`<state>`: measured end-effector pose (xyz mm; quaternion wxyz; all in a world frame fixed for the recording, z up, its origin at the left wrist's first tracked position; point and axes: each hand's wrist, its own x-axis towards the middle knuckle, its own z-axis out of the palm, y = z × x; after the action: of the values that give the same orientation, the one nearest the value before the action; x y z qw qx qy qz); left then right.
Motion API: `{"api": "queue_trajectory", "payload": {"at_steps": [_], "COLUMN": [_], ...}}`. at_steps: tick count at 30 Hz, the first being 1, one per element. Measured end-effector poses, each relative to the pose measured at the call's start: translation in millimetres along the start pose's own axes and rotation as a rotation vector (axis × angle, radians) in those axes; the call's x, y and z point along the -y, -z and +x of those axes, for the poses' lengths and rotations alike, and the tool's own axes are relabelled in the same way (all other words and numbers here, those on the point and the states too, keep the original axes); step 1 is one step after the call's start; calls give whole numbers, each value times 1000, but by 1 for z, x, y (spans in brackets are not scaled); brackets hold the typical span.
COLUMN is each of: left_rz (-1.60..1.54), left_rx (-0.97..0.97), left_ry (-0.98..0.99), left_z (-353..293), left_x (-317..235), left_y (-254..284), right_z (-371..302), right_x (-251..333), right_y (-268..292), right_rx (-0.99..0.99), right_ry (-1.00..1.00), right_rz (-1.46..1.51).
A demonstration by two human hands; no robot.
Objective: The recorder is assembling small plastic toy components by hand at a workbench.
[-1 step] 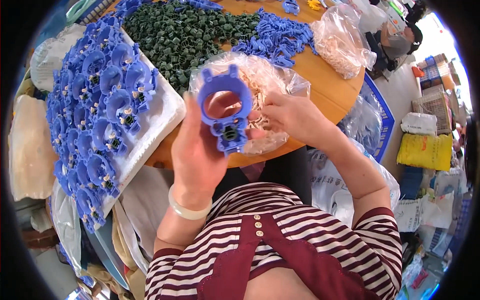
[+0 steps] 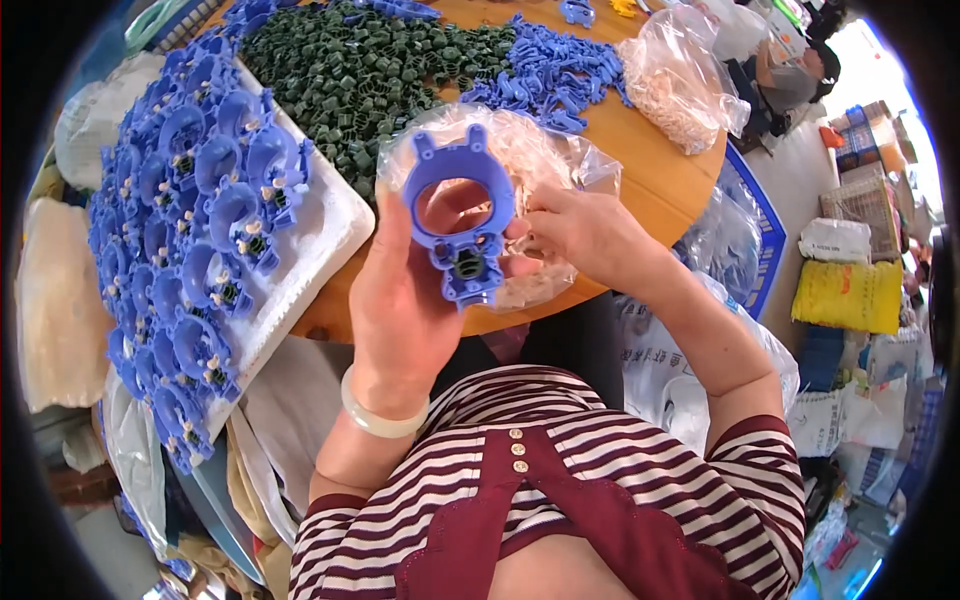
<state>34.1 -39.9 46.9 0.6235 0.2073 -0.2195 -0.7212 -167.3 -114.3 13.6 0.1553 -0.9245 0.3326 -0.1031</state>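
Note:
My left hand [image 2: 392, 315] grips a blue plastic ring-shaped part [image 2: 418, 212], held upright with two short prongs on top. Set in its narrower lower section is a small dark green piece [image 2: 468, 264]. Just right of the part, my right hand [image 2: 597, 238] has its fingers pinched together above an opened clear plastic bag [image 2: 597, 178]. Whatever those fingertips hold, if anything, is hidden. Small beige pieces [image 2: 525, 160] fill the bag, which lies partly behind the blue part.
Left, a white foam board [image 2: 335, 215] bears several rows of similar blue parts [image 2: 235, 205]. Toward the back of the wooden table [image 2: 650, 195] lie a dark green heap [image 2: 340, 75] and blue pieces [image 2: 560, 70]. A second bag [image 2: 675, 90] stands right; a person [image 2: 795, 75] sits beyond.
My left hand has shifted slightly to the right with the blue part, bringing it nearer my right hand. The right hand has barely moved.

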Motion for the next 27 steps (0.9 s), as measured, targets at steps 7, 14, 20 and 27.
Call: {"api": "queue_trajectory", "payload": {"at_steps": [7,14,20,27], "left_rz": [-12,12,34,34], "left_rx": [40,-15,-44,-98], "left_ry": [61,44,52,70], "left_z": [18,5,-8,2], "left_x": [4,14,38,62], "left_y": [9,13,1,-26], "right_z": [-4,-16,-32,-45], "right_x": [-9,-1,12,-4], "right_y": [-9,-6,15,40], "right_rx": [-319,-403,-409,-385], "right_ry": [-109,-476,-315,-106], "right_rz": [303,872,1127,1036]}}
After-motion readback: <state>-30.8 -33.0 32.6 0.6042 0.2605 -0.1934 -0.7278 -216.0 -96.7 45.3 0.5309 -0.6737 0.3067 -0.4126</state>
